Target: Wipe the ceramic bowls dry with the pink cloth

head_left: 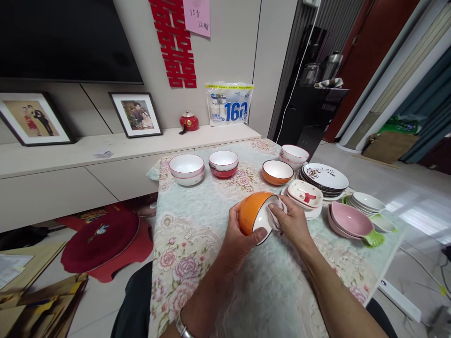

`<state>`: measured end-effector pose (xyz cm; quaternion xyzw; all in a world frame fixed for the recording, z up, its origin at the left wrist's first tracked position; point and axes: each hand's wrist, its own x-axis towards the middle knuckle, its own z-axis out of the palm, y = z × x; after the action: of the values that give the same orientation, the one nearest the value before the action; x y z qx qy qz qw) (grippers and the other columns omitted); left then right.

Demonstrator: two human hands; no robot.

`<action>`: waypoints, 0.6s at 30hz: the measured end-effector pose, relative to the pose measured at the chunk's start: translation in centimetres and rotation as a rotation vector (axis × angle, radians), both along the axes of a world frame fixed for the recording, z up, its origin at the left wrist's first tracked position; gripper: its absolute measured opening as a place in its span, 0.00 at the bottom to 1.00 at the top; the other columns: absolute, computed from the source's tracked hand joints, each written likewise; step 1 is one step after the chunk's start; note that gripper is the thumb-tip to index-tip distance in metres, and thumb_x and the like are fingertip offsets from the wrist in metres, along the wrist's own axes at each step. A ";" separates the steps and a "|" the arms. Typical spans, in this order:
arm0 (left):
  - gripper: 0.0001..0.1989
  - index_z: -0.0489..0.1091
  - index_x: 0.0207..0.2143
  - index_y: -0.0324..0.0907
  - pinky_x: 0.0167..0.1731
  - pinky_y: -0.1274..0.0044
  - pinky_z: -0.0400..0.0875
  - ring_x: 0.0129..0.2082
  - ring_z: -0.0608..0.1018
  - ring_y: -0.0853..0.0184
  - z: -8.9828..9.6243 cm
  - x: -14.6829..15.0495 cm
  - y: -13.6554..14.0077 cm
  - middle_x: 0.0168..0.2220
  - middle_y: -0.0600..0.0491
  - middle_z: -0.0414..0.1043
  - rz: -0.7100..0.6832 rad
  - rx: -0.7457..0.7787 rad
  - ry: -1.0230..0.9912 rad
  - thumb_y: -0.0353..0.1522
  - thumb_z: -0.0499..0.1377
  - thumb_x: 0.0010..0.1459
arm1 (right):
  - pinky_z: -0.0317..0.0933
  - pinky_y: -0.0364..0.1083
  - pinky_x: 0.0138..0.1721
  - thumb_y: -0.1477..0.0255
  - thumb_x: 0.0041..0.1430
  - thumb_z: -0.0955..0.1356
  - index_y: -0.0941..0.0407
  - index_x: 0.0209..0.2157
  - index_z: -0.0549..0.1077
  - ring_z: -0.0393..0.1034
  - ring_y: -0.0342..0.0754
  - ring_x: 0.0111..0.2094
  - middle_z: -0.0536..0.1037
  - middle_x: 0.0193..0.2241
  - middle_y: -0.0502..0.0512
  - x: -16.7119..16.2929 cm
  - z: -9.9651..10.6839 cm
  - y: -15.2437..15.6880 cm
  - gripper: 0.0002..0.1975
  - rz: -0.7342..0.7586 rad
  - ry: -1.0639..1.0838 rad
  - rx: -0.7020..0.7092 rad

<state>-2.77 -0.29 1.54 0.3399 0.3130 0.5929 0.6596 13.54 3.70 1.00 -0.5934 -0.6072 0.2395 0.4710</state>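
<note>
While the left hand (241, 237) holds an orange bowl (252, 211) by its round outside, with the thumb over the rim, the right hand (292, 223) pinches a pale rag (277, 219) against the white inside. The orange bowl is tipped sideways over the middle of the surface (207, 209), which has a pale green cover with pink flowers. Behind it, a long white cabinet (141, 145) runs by the wall, and a big black TV (63, 42) is above that. A red stool (100, 237) stands on the floor (398, 190) side, to the left. Near the far edge sit the white bowls (186, 165) and a pair of bowls (223, 163) with a red one below, with a gap between them. Another orange one (277, 174) is just past the right hand. Stacked plates (326, 177) and pink bowls (352, 219) fill the right side, so dishes are close to that hand. On the left, a wide stretch of flowers lies between the left hand and the left edge. More of the cover shows between the two arms, down to the bottom of the view.
</note>
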 end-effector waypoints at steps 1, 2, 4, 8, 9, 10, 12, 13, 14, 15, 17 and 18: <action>0.42 0.61 0.55 0.42 0.48 0.67 0.71 0.51 0.75 0.53 -0.1 0.0 -0.1 0.55 0.42 0.70 -0.023 -0.007 0.014 0.35 0.75 0.38 | 0.66 0.50 0.40 0.64 0.60 0.67 0.56 0.44 0.75 0.74 0.52 0.35 0.80 0.34 0.55 0.2 0.2 -0.1 0.14 -0.020 -0.088 0.064; 0.42 0.61 0.55 0.42 0.48 0.67 0.72 0.51 0.75 0.53 -0.2 0.0 -0.1 0.55 0.42 0.70 -0.045 -0.016 0.029 0.35 0.74 0.38 | 0.66 0.50 0.41 0.66 0.61 0.66 0.56 0.45 0.75 0.74 0.52 0.36 0.81 0.36 0.56 0.3 0.4 -0.2 0.13 -0.027 -0.175 0.136; 0.43 0.60 0.57 0.42 0.47 0.67 0.72 0.51 0.75 0.52 -0.4 -0.1 -0.2 0.55 0.42 0.70 -0.079 -0.022 0.068 0.35 0.74 0.39 | 0.67 0.50 0.42 0.69 0.64 0.64 0.56 0.47 0.74 0.76 0.52 0.38 0.81 0.39 0.58 0.3 0.9 -0.7 0.13 -0.019 -0.341 0.297; 0.41 0.60 0.58 0.42 0.50 0.65 0.70 0.54 0.74 0.51 -0.7 -0.7 0.1 0.57 0.42 0.69 -0.093 -0.010 0.164 0.36 0.72 0.43 | 0.69 0.47 0.44 0.77 0.66 0.61 0.57 0.51 0.72 0.77 0.51 0.42 0.82 0.41 0.60 -0.3 1.6 -1.8 0.15 0.013 -0.619 0.570; 0.40 0.61 0.58 0.42 0.52 0.65 0.69 0.55 0.73 0.51 -0.7 -0.8 0.2 0.57 0.42 0.69 -0.080 -0.010 0.198 0.35 0.72 0.43 | 0.68 0.47 0.46 0.78 0.65 0.61 0.57 0.51 0.72 0.77 0.51 0.43 0.82 0.41 0.60 -0.5 1.7 -2.0 0.16 0.023 -0.666 0.619; 0.40 0.61 0.57 0.41 0.53 0.64 0.68 0.55 0.73 0.51 -0.6 -0.9 0.3 0.56 0.42 0.70 -0.065 -0.010 0.234 0.34 0.72 0.42 | 0.68 0.47 0.47 0.80 0.65 0.60 0.57 0.52 0.71 0.76 0.50 0.45 0.81 0.42 0.60 -0.7 1.7 -2.2 0.16 0.032 -0.700 0.665; 0.38 0.63 0.56 0.40 0.54 0.65 0.68 0.55 0.73 0.52 -0.3 -1.0 0.4 0.55 0.42 0.71 -0.044 -0.002 0.284 0.33 0.71 0.42 | 0.68 0.47 0.49 0.82 0.65 0.60 0.57 0.53 0.71 0.76 0.50 0.46 0.81 0.43 0.61 -0.9 1.6 -2.3 0.18 0.051 -0.728 0.731; 0.36 0.64 0.55 0.40 0.53 0.65 0.68 0.53 0.73 0.52 -0.1 -1.0 0.4 0.53 0.43 0.72 -0.034 0.004 0.293 0.32 0.71 0.42 | 0.68 0.47 0.48 0.82 0.65 0.60 0.58 0.53 0.70 0.76 0.50 0.46 0.81 0.43 0.61 -1.0 1.6 -2.2 0.18 0.065 -0.724 0.741; 0.35 0.64 0.54 0.40 0.53 0.65 0.68 0.52 0.74 0.53 0.0 -1.0 0.3 0.52 0.44 0.73 -0.027 0.010 0.293 0.31 0.70 0.42 | 0.68 0.47 0.48 0.81 0.65 0.61 0.58 0.54 0.70 0.76 0.51 0.46 0.81 0.43 0.61 -1.0 1.5 -2.1 0.18 0.079 -0.706 0.730; 0.34 0.65 0.53 0.40 0.51 0.65 0.69 0.51 0.75 0.54 0.2 -0.9 0.3 0.51 0.44 0.73 -0.015 0.014 0.287 0.31 0.70 0.42 | 0.68 0.48 0.47 0.80 0.65 0.61 0.58 0.54 0.69 0.76 0.51 0.45 0.80 0.43 0.61 -1.0 1.5 -1.9 0.17 0.089 -0.672 0.702; 0.33 0.66 0.52 0.41 0.50 0.66 0.70 0.49 0.76 0.54 0.2 -0.8 0.2 0.50 0.45 0.74 0.028 0.019 0.266 0.30 0.70 0.41 | 0.69 0.49 0.45 0.76 0.65 0.63 0.58 0.52 0.70 0.76 0.52 0.44 0.80 0.43 0.61 -0.9 1.4 -1.5 0.15 0.089 -0.554 0.596; 0.33 0.66 0.51 0.41 0.50 0.66 0.70 0.49 0.76 0.54 0.2 -0.8 0.2 0.50 0.45 0.74 0.050 0.022 0.250 0.30 0.70 0.40 | 0.68 0.49 0.44 0.74 0.65 0.63 0.57 0.51 0.71 0.76 0.53 0.44 0.80 0.43 0.60 -0.8 1.3 -1.3 0.14 0.084 -0.479 0.519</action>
<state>-3.58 -0.10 1.77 0.4103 0.3949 0.5655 0.5966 12.73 2.43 2.32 -0.4679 -0.7647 -0.0496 0.4403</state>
